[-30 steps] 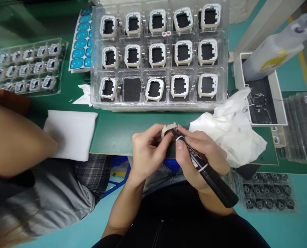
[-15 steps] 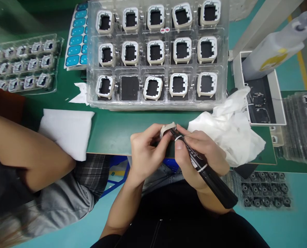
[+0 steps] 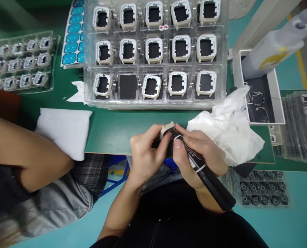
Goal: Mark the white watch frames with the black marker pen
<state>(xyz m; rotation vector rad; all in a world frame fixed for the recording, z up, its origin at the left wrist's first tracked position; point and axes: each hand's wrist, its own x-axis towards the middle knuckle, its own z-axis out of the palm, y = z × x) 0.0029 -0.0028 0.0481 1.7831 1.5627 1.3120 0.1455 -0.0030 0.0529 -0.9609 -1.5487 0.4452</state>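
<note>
Between the thumb and fingers of my left hand [image 3: 148, 151] is a small beige frame [image 3: 166, 128], tilted on edge over the front of the green table. A thick black marker [image 3: 201, 167] lies in the grip of my right hand [image 3: 200, 156], its tip touching or very near the inner side of the frame. Both hands almost meet there. Behind them a clear plastic tray [image 3: 153, 105] holds several similar frames in pockets; one front-row pocket [image 3: 128, 86] has no frame in it. My fingers partly hide the held frame.
A folded white cloth [image 3: 65, 131] lies left, beside another person's arm [image 3: 31, 151]. Crumpled white cloth [image 3: 228, 127] is right of my hands. Farther right stand a white box [image 3: 279, 93] with a bottle [image 3: 272, 51] and stacked trays [image 3: 295, 127]. Blue stickers [image 3: 72, 38] lie at back left.
The whole view has shifted slightly, with the tray a little farther left. Both hands keep the same hold, and the marker tip stays at the frame.
</note>
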